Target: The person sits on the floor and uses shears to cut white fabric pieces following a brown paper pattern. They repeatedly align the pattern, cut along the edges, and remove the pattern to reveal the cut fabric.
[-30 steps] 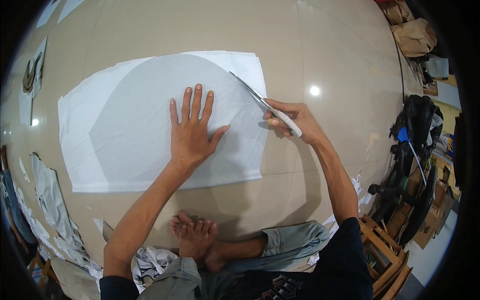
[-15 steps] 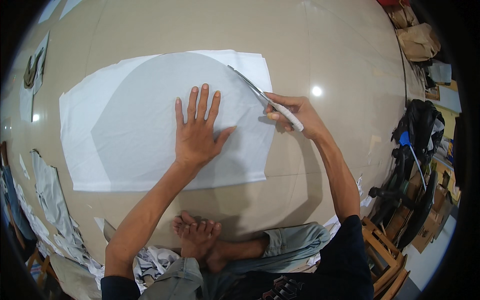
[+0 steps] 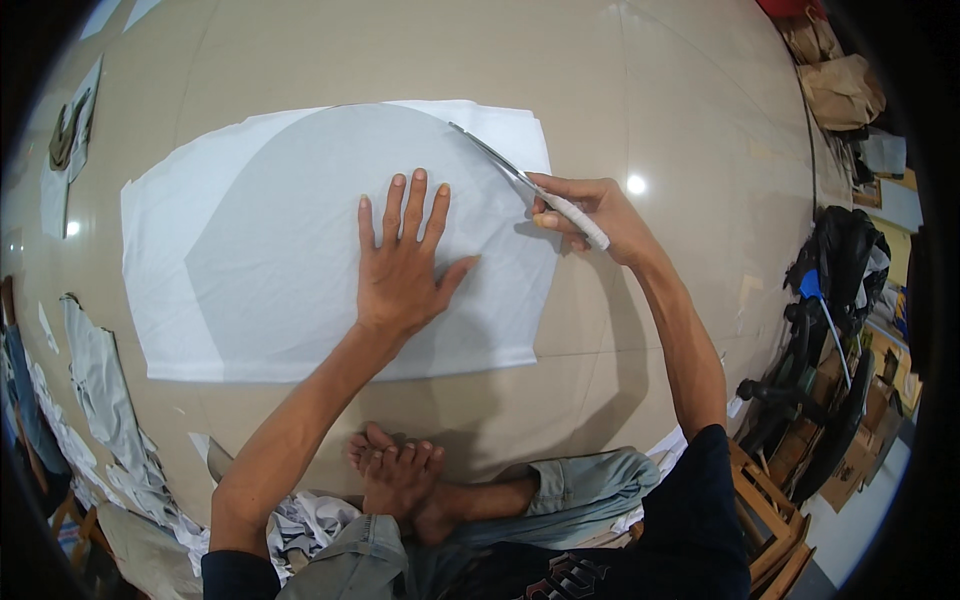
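Note:
A white cloth (image 3: 165, 300) is spread over the tiled floor in front of me. Across it runs a large, rounded grey area (image 3: 290, 230); whether this is a separate layer or a shade, I cannot tell. My left hand (image 3: 405, 260) rests flat on the grey area, fingers spread. In my right hand (image 3: 590, 215), at the cloth's right edge, is a pair of scissors (image 3: 490, 153) with white-wrapped handles. Their blades point up and left over the upper right part of the cloth, their tips near the grey area's curved border.
My bare feet (image 3: 400, 475) are just below the cloth. Cloth scraps (image 3: 100, 370) are scattered at the left. A brown paper bag (image 3: 842, 92), a black bag (image 3: 845, 245) and a wooden piece of furniture (image 3: 765, 510) line the right side.
The scissors and my right hand have shifted slightly up, their tips a little to the left. My left hand stays flat on the cloth. The whole view has moved slightly.

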The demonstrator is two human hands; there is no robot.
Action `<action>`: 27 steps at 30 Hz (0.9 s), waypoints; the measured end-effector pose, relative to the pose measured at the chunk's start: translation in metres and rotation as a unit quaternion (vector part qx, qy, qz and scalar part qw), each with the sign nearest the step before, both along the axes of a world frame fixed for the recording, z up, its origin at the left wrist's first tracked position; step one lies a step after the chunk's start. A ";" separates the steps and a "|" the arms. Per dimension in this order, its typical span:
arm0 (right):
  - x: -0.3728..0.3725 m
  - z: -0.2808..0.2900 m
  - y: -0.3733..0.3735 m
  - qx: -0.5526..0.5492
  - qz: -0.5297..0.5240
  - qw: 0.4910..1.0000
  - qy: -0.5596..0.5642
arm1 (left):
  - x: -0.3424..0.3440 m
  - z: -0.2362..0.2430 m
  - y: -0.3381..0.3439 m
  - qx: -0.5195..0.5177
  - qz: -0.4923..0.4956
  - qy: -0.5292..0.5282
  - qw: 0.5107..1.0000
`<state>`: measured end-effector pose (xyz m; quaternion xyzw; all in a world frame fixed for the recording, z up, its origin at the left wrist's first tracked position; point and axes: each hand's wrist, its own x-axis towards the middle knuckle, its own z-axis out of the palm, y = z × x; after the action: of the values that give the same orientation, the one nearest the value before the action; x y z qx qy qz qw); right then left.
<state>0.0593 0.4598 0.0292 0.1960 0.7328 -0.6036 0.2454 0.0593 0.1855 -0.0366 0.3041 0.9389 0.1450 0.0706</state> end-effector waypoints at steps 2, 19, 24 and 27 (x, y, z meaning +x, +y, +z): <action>0.000 -0.003 0.001 -0.002 0.004 1.000 0.002 | 0.000 -0.001 0.000 0.006 0.001 0.002 1.000; -0.019 -0.007 -0.001 0.014 0.034 0.999 0.016 | 0.000 -0.003 -0.002 0.029 0.001 -0.002 1.000; -0.026 -0.008 0.003 0.027 0.058 0.998 0.003 | 0.001 -0.004 -0.002 0.025 0.000 0.002 1.000; -0.036 -0.003 -0.003 0.047 0.069 0.996 0.018 | 0.001 -0.004 -0.003 0.038 0.002 0.012 0.999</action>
<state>0.0234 0.4572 0.0260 0.1454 0.7763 -0.5537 0.2639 0.0607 0.1830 -0.0410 0.3063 0.9341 0.1772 0.0479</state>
